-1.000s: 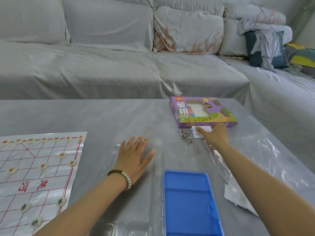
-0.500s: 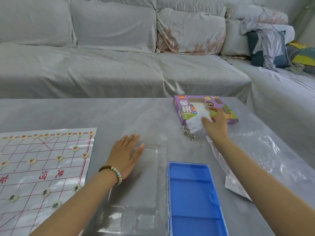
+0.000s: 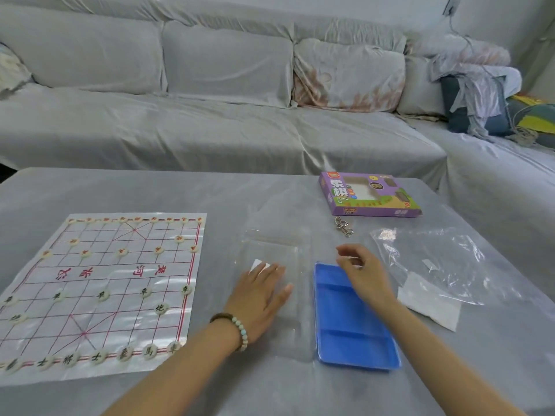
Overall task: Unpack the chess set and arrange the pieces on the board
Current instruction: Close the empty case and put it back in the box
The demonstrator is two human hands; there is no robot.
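So the board (image 3: 114, 274) is sitting at your 9 o'clock and the pieces (image 3: 145, 292) look all set out on it: full rows on the far and near edges, with cannons and soldiers in between. Looks to me like the arranging part is basically done and you're on the leftover packaging now.

Your left hand (image 3: 261, 292) lies flat with straight fingers on the clear plastic insert (image 3: 288, 253) dead centre. There's a little white slip (image 3: 259, 264) right at its fingertips, at 12 o'clock from the hand. Your right hand (image 3: 360, 271) hovers over the far end of the blue tray (image 3: 354, 325) with fingers loosely curled. Honestly can't tell if it's pinching something small or nothing at all.

The purple box (image 3: 369, 195) is at 1 o'clock, the metal ring puzzle (image 3: 344, 226) is just in front of it, and the plastic bag (image 3: 435, 259) is at 3 o'clock.

For the next move I'd say gather the insert and tray and keep them away from 9 o'clock. That board looks like a thin glossy sheet, so one nudge could scatter your rows.
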